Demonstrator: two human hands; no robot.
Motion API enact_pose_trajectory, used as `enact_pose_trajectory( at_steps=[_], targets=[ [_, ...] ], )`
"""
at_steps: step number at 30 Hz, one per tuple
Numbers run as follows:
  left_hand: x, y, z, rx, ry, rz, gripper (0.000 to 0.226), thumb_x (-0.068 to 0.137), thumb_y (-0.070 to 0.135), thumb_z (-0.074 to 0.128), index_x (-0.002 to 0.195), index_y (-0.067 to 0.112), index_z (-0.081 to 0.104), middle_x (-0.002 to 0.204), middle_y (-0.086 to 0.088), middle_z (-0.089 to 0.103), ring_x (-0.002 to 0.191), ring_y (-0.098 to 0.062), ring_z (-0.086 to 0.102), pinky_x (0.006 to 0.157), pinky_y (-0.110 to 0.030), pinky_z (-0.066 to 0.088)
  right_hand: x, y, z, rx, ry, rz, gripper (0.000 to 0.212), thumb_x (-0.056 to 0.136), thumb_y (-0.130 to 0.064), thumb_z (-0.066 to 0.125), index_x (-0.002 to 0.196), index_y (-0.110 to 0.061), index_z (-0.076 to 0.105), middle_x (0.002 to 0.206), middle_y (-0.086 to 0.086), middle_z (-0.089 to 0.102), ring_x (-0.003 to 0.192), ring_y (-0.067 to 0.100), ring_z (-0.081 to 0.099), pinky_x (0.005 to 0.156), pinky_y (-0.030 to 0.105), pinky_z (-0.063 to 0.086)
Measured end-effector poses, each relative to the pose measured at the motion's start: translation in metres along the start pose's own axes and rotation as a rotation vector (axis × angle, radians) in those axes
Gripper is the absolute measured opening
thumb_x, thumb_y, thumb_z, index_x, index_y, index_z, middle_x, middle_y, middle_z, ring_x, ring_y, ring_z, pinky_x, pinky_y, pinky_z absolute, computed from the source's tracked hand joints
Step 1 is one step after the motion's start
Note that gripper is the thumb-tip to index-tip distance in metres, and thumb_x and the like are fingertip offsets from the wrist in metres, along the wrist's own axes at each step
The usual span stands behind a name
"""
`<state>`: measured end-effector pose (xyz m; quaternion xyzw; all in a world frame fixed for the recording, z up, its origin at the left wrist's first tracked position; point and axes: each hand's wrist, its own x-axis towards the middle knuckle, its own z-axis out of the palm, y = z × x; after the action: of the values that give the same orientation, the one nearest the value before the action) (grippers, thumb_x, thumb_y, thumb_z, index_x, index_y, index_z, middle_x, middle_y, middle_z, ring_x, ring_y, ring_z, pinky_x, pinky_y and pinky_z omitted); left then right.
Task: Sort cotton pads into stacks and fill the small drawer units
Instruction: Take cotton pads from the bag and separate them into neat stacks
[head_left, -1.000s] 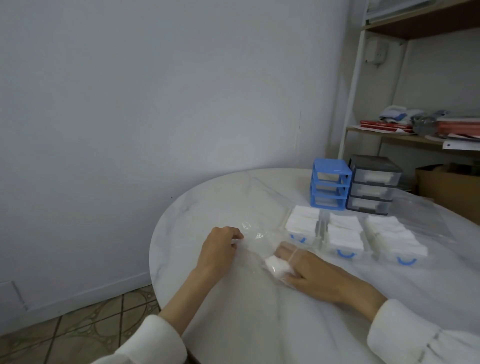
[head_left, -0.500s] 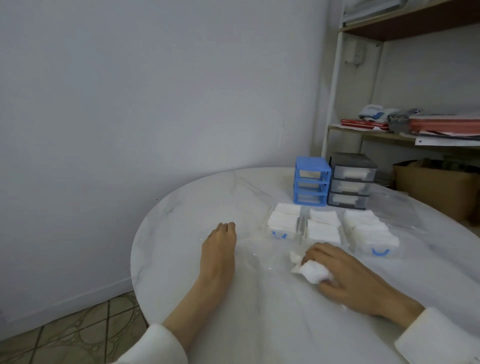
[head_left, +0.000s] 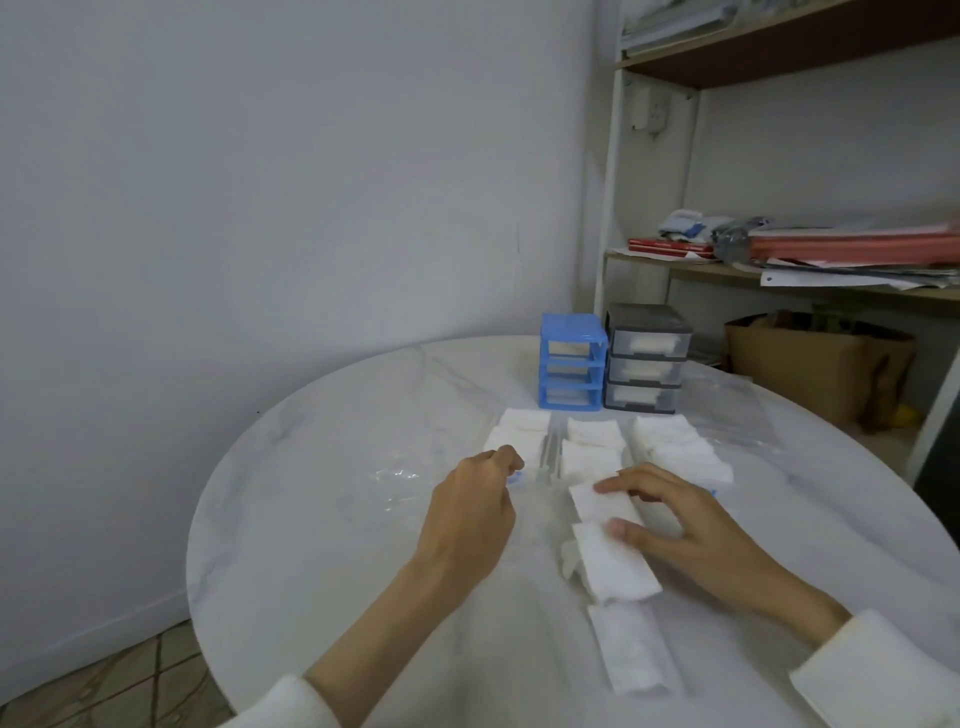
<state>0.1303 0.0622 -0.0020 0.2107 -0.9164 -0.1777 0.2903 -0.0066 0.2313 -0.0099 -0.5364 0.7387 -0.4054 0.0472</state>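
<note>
Head view: right hand spreads straight fingers on loose white square cotton pads mid-table, their row running toward the near edge. Left hand, fingers curled, grip unclear, sits just left; filled drawers lie just beyond.

A plain pale wall backs the round white marble worktop; a wooden shelving unit stands beyond its far right edge, above patterned floor tiles.

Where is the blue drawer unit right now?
In the head view the blue drawer unit stands at the table's far side, touching the grey drawer unit on its right, behind the cotton pad stacks.
</note>
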Motion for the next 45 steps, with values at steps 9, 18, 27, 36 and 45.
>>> enact_pose_trajectory(
  at_steps=[9, 18, 27, 36, 45],
  targets=[
    [0.034, 0.003, 0.001, -0.205, -0.118, -0.022, 0.037, 0.082, -0.005, 0.039, 0.099, 0.014, 0.066, 0.088, 0.002, 0.067, 0.08, -0.016, 0.063, 0.079, -0.032, 0.052, 0.023, 0.003, -0.001, 0.217, 0.335, 0.146, 0.031, 0.078, -0.003, 0.072, 0.087, -0.025, 0.052, 0.092, -0.005, 0.06, 0.081, 0.011, 0.057, 0.07, 0.012, 0.046],
    [0.05, 0.028, 0.033, -0.557, -0.165, -0.074, 0.013, 0.09, 0.01, 0.056, 0.102, 0.012, 0.06, 0.098, 0.002, 0.064, 0.093, -0.015, 0.061, 0.079, -0.015, 0.048, 0.049, 0.004, 0.01, 0.478, 0.331, 0.214, 0.026, 0.084, 0.0, 0.063, 0.091, -0.024, 0.057, 0.098, 0.002, 0.062, 0.094, 0.021, 0.059, 0.079, 0.026, 0.05],
    [0.061, 0.029, 0.038, -0.824, -0.144, -0.173, 0.015, 0.087, 0.015, 0.064, 0.1, 0.008, 0.065, 0.098, -0.007, 0.07, 0.093, -0.021, 0.066, 0.079, -0.026, 0.055, 0.057, 0.01, 0.003, 0.41, 0.431, 0.215, 0.033, 0.079, -0.011, 0.071, 0.093, -0.028, 0.046, 0.093, 0.007, 0.063, 0.08, 0.022, 0.066, 0.066, 0.028, 0.056],
    [0.062, 0.02, 0.043, -0.817, -0.091, -0.172, 0.013, 0.089, 0.015, 0.062, 0.077, 0.017, 0.067, 0.078, -0.001, 0.07, 0.076, -0.014, 0.066, 0.074, -0.031, 0.054, 0.059, 0.009, 0.002, 0.254, 0.403, 0.151, 0.014, 0.077, -0.012, 0.073, 0.081, -0.019, 0.061, 0.087, -0.005, 0.064, 0.077, 0.009, 0.059, 0.064, 0.014, 0.05],
    [0.06, 0.014, 0.045, -0.845, -0.035, -0.282, 0.018, 0.091, 0.014, 0.057, 0.075, 0.016, 0.066, 0.076, 0.002, 0.066, 0.076, -0.015, 0.06, 0.068, -0.026, 0.048, 0.065, 0.011, 0.013, 0.232, 0.322, 0.098, 0.017, 0.083, -0.012, 0.067, 0.073, -0.022, 0.058, 0.094, -0.004, 0.059, 0.087, -0.002, 0.053, 0.07, 0.008, 0.044]
  ],
)
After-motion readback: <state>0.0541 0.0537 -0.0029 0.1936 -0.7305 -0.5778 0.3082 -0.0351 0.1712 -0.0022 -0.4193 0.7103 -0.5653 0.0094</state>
